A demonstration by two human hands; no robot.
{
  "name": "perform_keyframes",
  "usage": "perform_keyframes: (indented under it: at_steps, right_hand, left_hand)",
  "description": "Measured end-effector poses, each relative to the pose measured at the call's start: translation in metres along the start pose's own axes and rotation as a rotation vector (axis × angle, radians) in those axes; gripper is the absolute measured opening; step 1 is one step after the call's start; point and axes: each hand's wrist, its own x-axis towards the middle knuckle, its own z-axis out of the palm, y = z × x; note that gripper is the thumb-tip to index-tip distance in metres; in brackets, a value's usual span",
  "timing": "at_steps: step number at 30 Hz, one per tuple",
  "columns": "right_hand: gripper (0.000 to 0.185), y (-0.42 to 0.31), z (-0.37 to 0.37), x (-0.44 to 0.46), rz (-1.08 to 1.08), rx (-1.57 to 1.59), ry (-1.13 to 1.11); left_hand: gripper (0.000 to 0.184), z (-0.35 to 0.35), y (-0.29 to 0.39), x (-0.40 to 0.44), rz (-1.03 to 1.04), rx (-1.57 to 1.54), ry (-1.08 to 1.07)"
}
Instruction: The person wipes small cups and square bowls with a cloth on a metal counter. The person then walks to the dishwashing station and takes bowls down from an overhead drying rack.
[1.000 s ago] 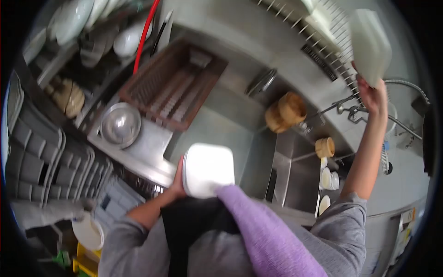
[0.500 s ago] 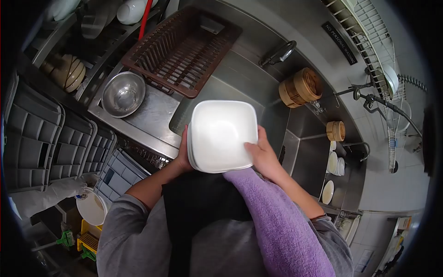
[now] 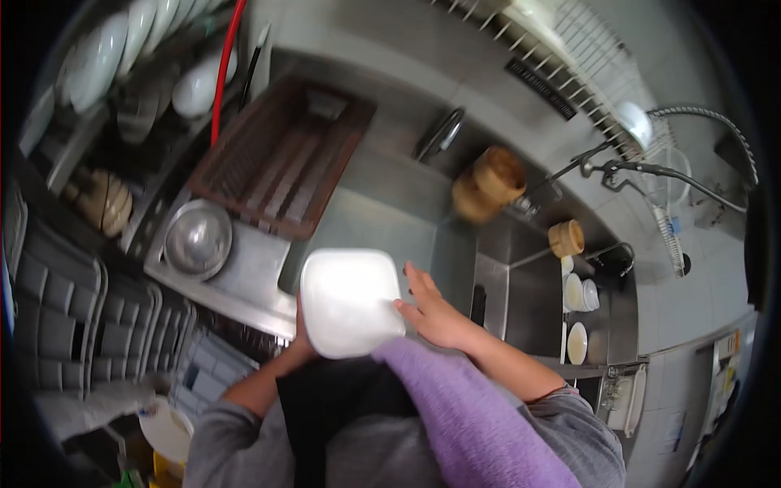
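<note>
A stack of square white bowls [image 3: 351, 302] is held close to my body, in front of the black apron [image 3: 325, 407]. My left hand [image 3: 302, 332] grips the stack's left side, with most of its fingers hidden behind it. My right hand [image 3: 431, 311] is at the stack's right edge, fingers spread and apart from one another, holding nothing. A purple towel [image 3: 480, 415] hangs from my shoulder down to the stack's lower right corner.
Beyond the stack lies a sink [image 3: 374, 215] with a brown rack [image 3: 285, 154] across its left side. A metal bowl [image 3: 198, 240] sits left. Bamboo steamers [image 3: 488, 185], a spray hose [image 3: 675, 172] and a wire shelf [image 3: 561, 41] are at the right.
My right hand came down from the wire shelf at upper right, touched the stack's right side, and has now moved slightly off it with fingers spread. The view has shifted; my left hand still holds the stack.
</note>
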Motion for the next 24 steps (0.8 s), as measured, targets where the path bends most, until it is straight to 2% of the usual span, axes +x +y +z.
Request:
perform_keyframes:
  at_steps: [1, 2, 3, 4, 5, 6, 7, 9, 11, 13, 15, 16, 17, 19, 21, 23, 24]
  right_hand:
    - [0.069, -0.007, -0.021, 0.0, -0.002, -0.069, 0.061]
    - [0.068, -0.022, -0.058, 0.007, -0.084, 0.054, 0.177]
    - [0.065, -0.034, -0.098, 0.012, -0.193, -0.032, 0.307]
    - [0.058, -0.046, -0.137, 0.017, -0.348, 0.043, 0.479]
    - [0.053, -0.063, -0.18, 0.021, -0.322, -0.007, 0.626]
    - [0.047, -0.084, -0.214, 0.03, -0.468, 0.073, 0.832]
    - [0.045, -0.091, -0.254, 0.04, -0.435, 0.061, 0.96]
    - [0.048, -0.081, -0.333, 0.078, -0.498, -0.299, 1.207]
    - [0.058, -0.051, -0.394, 0.126, -0.178, -0.674, 1.297]
    - [0.062, -0.041, -0.424, 0.153, 0.298, -0.373, 0.902]
    - [0.055, -0.017, -0.434, 0.169, 0.31, 0.03, 0.658]
    - [0.043, -0.011, -0.44, 0.178, 0.402, -0.061, 0.49]
    - [0.043, -0.003, -0.449, 0.179, 0.388, -0.066, 0.488]
    - [0.029, 0.004, -0.446, 0.17, 0.295, 0.223, 0.467]
    - [0.026, 0.013, -0.452, 0.169, 0.235, 0.31, 0.483]
    - [0.024, 0.011, -0.451, 0.164, 0.081, 0.48, 0.588]
    - [0.022, 0.009, -0.455, 0.165, 0.109, 0.448, 0.746]
  left_hand:
    - [0.075, -0.001, 0.0, -0.001, -0.005, 0.011, -0.001]
    - [0.075, -0.003, -0.001, -0.002, -0.013, 0.012, 0.0]
    - [0.075, -0.003, 0.0, 0.001, -0.017, 0.02, -0.001]
    - [0.075, -0.005, -0.001, -0.001, -0.026, 0.02, 0.002]
    - [0.075, -0.006, -0.002, -0.002, -0.033, 0.021, 0.004]
    - [0.075, -0.006, -0.002, -0.001, -0.029, 0.025, 0.004]
    - [0.075, -0.006, -0.001, -0.001, -0.033, 0.024, 0.004]
    - [0.075, -0.009, -0.001, 0.0, -0.033, 0.022, 0.013]
    - [0.075, -0.011, -0.002, 0.0, -0.032, 0.022, 0.018]
    - [0.075, -0.013, -0.003, 0.002, -0.038, 0.013, 0.025]
    - [0.075, -0.015, -0.004, 0.004, -0.045, 0.01, 0.035]
    - [0.075, -0.014, -0.003, 0.006, -0.045, 0.014, 0.034]
    - [0.075, -0.014, -0.004, 0.005, -0.045, 0.011, 0.037]
    - [0.075, -0.014, -0.003, 0.005, -0.045, 0.007, 0.038]
    - [0.075, -0.014, -0.005, 0.005, -0.041, 0.001, 0.044]
    - [0.075, -0.013, -0.006, 0.006, -0.035, -0.002, 0.041]
    - [0.074, -0.014, -0.007, 0.005, -0.032, -0.008, 0.042]
